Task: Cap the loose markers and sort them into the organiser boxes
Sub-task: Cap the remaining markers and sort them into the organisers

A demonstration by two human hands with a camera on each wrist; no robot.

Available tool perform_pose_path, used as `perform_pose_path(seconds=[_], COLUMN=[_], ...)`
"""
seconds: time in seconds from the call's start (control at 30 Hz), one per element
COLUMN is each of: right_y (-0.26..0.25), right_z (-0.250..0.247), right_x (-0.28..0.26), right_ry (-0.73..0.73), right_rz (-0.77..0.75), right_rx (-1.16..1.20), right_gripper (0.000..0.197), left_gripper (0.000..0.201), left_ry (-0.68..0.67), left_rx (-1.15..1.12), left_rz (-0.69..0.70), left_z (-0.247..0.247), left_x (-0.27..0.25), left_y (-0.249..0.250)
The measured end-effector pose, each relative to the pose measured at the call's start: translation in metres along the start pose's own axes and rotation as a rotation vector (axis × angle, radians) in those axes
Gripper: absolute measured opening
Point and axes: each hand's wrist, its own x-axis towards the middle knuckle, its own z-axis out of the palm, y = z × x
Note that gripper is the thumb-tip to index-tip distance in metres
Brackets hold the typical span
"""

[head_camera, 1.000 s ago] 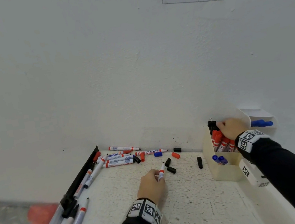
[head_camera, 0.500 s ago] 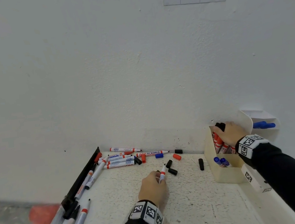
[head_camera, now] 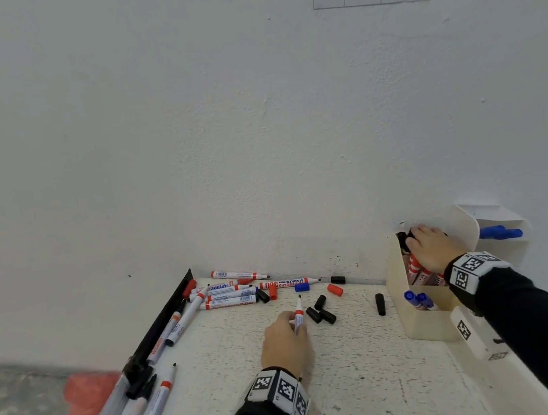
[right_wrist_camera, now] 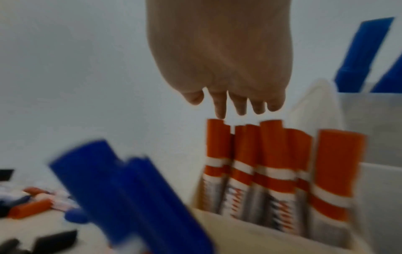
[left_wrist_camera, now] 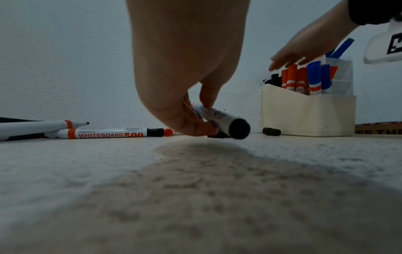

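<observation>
A white wall rises behind a speckled bench (head_camera: 356, 386) tucked into a corner. Near the middle of the bench, the left hand (head_camera: 287, 342) pinches an uncapped marker (head_camera: 298, 312) by its barrel, tip aimed at the back edge and butt end lifted just off the surface. Just beside its right lie three black caps (head_camera: 320, 311), with a fourth black cap (head_camera: 380, 304) nearer the box. Along the back edge, towards the left corner, more loose markers (head_camera: 231, 293) sit among red, blue and black caps. At the right edge stands the cream organiser box (head_camera: 428, 326), red markers (right_wrist_camera: 272, 163) upright inside and blue ones in front. The right hand (head_camera: 435, 251) hovers over them, fingers (right_wrist_camera: 219, 106) spread and straight, holding nothing; one fingertip seems to graze a red cap.

The step in hand looks like capping: the next move calls for the right hand to fetch a black cap and press it onto the held tip.
</observation>
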Motion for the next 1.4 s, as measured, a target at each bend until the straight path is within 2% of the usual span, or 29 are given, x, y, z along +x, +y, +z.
perform_pose_path(seconds=[0.07,0.1,0.2,0.23,0.27,0.33,0.4,0.47,0.57,0.63,0.73,0.9,1.03,1.13,1.23,1.4], right_y=[-0.003,-0.008,-0.032,-0.045,-0.058,-0.083,-0.104,-0.116,-0.119,-0.114,-0.103,-0.093,-0.088,-0.085,-0.083,-0.079], right_z=[-0.002,-0.004,-0.013,-0.018,-0.021,-0.02,-0.008,0.012,0.054,0.078,0.095,0.1,0.098,0.096,0.098,0.097], right_x=[-0.003,-0.007,-0.025,-0.033,-0.04,-0.052,-0.061,-0.067,-0.075,-0.081,-0.087,-0.088,-0.088,-0.09,-0.091,-0.093], right_ry=[-0.017,0.019,0.267,0.328,0.329,0.195,0.039,-0.103,-0.316,-0.37,-0.289,-0.187,-0.117,-0.067,-0.097,-0.138], right_rz=[0.004,-0.005,-0.146,-0.202,-0.247,-0.305,-0.358,-0.372,-0.311,-0.257,-0.225,-0.177,-0.139,-0.219,-0.313,-0.361], right_rx=[-0.034,-0.038,0.16,0.243,0.328,0.444,0.431,0.346,0.099,0.033,0.084,0.076,0.179,0.254,0.33,0.429], right_gripper=[0.051,0.049,0.035,0.029,0.025,0.021,0.021,0.023,0.035,0.042,0.043,0.017,0.029,0.026,0.023,0.027], left_gripper=[0.037,0.038,0.038,0.037,0.037,0.035,0.033,0.033,0.032,0.032,0.032,0.033,0.033,0.032,0.032,0.032], left_ry=[0.019,0.024,0.031,0.038,0.048,0.067,0.081,0.091,0.102,0.095,0.051,-0.027,-0.078,-0.087,-0.088,-0.087], left_rx=[-0.017,-0.024,-0.032,-0.03,-0.022,0.002,0.018,0.021,0.023,0.038,0.066,0.13,0.162,0.219,0.232,0.219], left_rz=[0.0,-0.003,-0.025,-0.032,-0.038,-0.048,-0.046,-0.042,-0.013,0.002,0.017,0.011,0.012,0.054,0.098,0.125], left_z=[0.0,-0.001,0.0,0.0,-0.001,-0.001,-0.002,-0.001,0.0,0.001,0.002,0.002,0.004,0.004,0.004,0.004], left_x=[0.0,0.0,0.001,0.002,0.001,0.001,0.002,0.002,0.002,0.003,0.002,0.003,0.004,0.003,0.001,-0.002], left_y=[0.0,0.0,0.001,0.001,0.001,0.0,-0.001,-0.002,-0.003,-0.003,-0.003,-0.004,-0.005,-0.004,-0.002,-0.001])
